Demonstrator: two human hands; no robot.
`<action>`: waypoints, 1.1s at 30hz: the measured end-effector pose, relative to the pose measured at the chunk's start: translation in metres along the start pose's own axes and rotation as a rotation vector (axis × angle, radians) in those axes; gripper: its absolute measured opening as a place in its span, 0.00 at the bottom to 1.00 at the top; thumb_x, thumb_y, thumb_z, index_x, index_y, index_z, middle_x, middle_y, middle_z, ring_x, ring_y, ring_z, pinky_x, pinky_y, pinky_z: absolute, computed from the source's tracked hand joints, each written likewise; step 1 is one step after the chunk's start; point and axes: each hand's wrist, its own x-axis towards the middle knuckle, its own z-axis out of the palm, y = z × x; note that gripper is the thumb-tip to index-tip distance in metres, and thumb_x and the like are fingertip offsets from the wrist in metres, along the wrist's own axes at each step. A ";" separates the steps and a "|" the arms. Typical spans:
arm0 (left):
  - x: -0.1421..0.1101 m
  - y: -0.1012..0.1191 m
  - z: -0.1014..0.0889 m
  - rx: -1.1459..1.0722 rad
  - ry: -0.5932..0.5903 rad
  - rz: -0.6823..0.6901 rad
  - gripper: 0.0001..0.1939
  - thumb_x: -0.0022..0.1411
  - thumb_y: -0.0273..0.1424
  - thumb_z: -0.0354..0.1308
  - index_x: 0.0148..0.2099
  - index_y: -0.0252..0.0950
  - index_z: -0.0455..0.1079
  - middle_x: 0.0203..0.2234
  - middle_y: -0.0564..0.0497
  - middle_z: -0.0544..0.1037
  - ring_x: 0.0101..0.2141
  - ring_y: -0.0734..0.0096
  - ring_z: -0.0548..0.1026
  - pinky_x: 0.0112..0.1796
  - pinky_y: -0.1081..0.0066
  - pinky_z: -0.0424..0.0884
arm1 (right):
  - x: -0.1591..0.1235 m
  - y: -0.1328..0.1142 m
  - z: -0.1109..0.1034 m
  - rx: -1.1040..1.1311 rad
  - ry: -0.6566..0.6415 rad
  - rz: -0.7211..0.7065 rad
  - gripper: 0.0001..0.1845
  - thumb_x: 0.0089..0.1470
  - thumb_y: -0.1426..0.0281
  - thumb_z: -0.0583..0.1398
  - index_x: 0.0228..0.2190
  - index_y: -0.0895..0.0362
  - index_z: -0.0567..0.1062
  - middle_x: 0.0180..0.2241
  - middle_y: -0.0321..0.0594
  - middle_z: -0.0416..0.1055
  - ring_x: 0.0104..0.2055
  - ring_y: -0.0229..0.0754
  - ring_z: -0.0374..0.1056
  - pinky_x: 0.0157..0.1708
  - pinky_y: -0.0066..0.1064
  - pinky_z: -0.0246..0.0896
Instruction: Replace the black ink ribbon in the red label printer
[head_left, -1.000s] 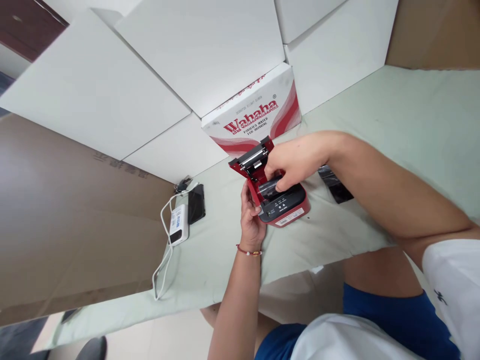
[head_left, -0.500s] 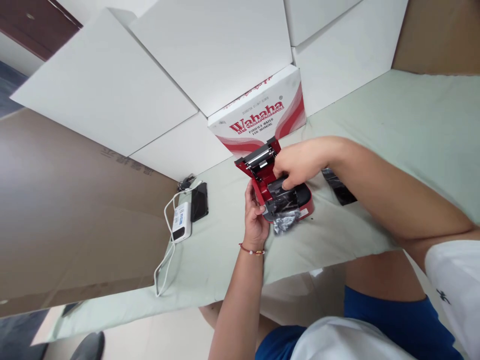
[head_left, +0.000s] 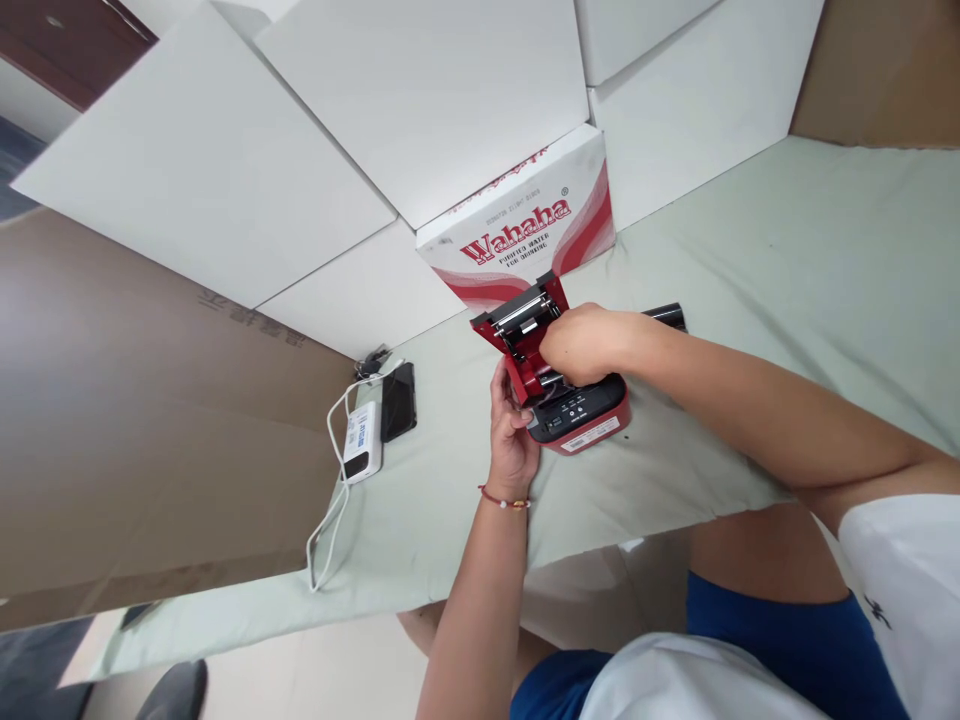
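Sitting beneath right hand (head_left: 581,344) (grasp unclear): red device (head_left: 591,432), clasped by curled left hand (head_left: 513,438)

Desk (head_left: 825,250), covered in a pale green cloth with soft creases. Directly upon it:
- Red-and-black device (head_left: 592,425), lid raised, white label along its near side.
- Printed carton (head_left: 517,235), "Wahaha" lettering in red, upright behind the device.
- Black cylinder (head_left: 667,317), glossy, partly hidden, right of the device.
- Black phone (head_left: 399,402), flat.
- White power bank (head_left: 364,440), just beside the phone; white cable (head_left: 330,530) crossing it.
- Small dark item (head_left: 371,362), near the phone's far end, detail unclear.
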 end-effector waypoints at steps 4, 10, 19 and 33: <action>0.000 0.001 0.002 -0.031 0.020 -0.007 0.40 0.52 0.35 0.69 0.69 0.53 0.73 0.69 0.51 0.75 0.69 0.48 0.72 0.69 0.52 0.69 | -0.006 0.002 -0.003 -0.059 -0.058 0.027 0.17 0.64 0.74 0.59 0.48 0.62 0.86 0.45 0.53 0.84 0.43 0.53 0.77 0.39 0.39 0.63; 0.000 -0.002 -0.002 -0.015 0.011 -0.018 0.41 0.53 0.36 0.69 0.70 0.52 0.72 0.68 0.51 0.76 0.71 0.48 0.70 0.71 0.51 0.66 | -0.022 0.016 -0.011 0.129 -0.038 -0.171 0.22 0.66 0.76 0.60 0.55 0.53 0.87 0.47 0.43 0.86 0.42 0.46 0.75 0.41 0.36 0.62; -0.002 0.004 0.005 -0.042 0.023 -0.006 0.40 0.50 0.33 0.69 0.67 0.51 0.74 0.66 0.52 0.78 0.71 0.49 0.70 0.70 0.54 0.67 | -0.035 0.008 -0.021 0.298 0.785 -0.053 0.24 0.72 0.73 0.51 0.59 0.58 0.82 0.56 0.47 0.82 0.58 0.51 0.72 0.59 0.43 0.64; -0.016 0.004 0.011 0.312 -0.078 0.384 0.47 0.63 0.50 0.72 0.79 0.56 0.59 0.80 0.51 0.57 0.81 0.45 0.52 0.78 0.50 0.54 | -0.018 0.021 -0.003 0.136 0.631 -0.049 0.20 0.71 0.70 0.57 0.59 0.62 0.79 0.61 0.54 0.79 0.65 0.56 0.70 0.63 0.44 0.64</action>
